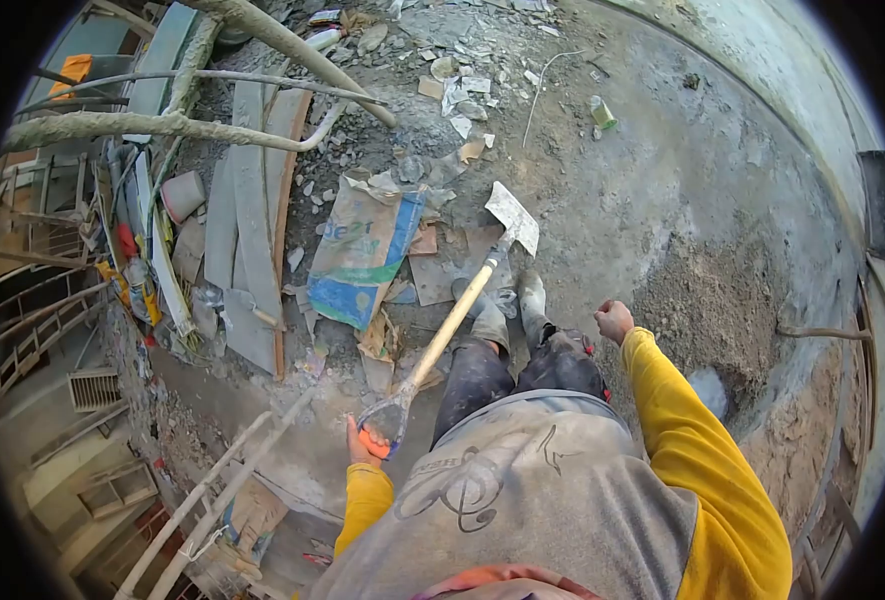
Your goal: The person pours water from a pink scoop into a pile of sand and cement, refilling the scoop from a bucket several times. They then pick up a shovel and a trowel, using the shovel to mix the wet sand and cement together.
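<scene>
a shovel (pixel 459 308) is seen slanted across the view, its d-shaped handle (pixel 392 412) set low and to the left, its blade (pixel 513 217) set farther out, just beyond the boots (pixel 531 297). the handle is gripped at its orange crossbar by the left grip (pixel 365 440), with the fingers wrapped around it. the right grip (pixel 614 322) is held out well apart from the shovel, its fingers curled in; whether it is fully closed, or whether anything is held in it, cannot be told.

the shovel's shaft is made of pale yellowish wood, straight and round, and is joined to the blade by a greyish metal neck. the blade is broad and roughly square, its face coated in whitish dust, with a few darker marks. the handle's fork is grey and looks worn. whether the ground (pixel 590 245) is touched by the blade cannot be made out.

beside the shaft, a crumpled sack (pixel 365 245) printed in blue and green is laid flat. past the right grip, a heap of loose brown soil (pixel 707 310) is seen.
</scene>
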Action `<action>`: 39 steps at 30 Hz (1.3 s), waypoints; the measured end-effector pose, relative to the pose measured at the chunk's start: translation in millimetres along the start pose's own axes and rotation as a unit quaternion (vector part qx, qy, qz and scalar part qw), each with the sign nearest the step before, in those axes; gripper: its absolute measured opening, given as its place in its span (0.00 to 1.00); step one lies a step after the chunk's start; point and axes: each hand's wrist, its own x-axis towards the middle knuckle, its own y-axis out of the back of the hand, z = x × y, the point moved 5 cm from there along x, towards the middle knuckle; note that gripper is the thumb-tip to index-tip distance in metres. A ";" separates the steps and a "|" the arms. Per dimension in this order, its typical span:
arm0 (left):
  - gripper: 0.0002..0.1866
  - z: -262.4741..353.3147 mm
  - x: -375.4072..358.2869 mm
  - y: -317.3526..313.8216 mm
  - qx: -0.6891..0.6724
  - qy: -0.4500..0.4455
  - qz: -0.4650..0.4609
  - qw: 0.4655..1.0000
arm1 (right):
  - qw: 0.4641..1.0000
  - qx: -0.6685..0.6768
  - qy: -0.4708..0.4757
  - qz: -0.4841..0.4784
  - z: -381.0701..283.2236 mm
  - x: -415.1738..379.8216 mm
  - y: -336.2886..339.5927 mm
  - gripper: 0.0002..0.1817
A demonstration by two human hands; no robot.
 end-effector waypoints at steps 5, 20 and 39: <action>0.28 -1.5 -7.8 -7.5 -0.012 0.019 0.005 1.000 | 0.999 0.014 0.010 -0.032 -49.8 -1.8 -23.8 0.15; 0.17 -2.2 -56.5 -73.3 0.033 -0.082 0.026 0.996 | 0.966 0.089 0.082 -0.228 -143.6 7.0 -105.6 0.12; 0.14 44.0 -31.9 -55.1 0.054 0.005 -0.167 0.984 | 0.882 -0.093 0.243 -0.393 -475.3 -75.1 -423.7 0.10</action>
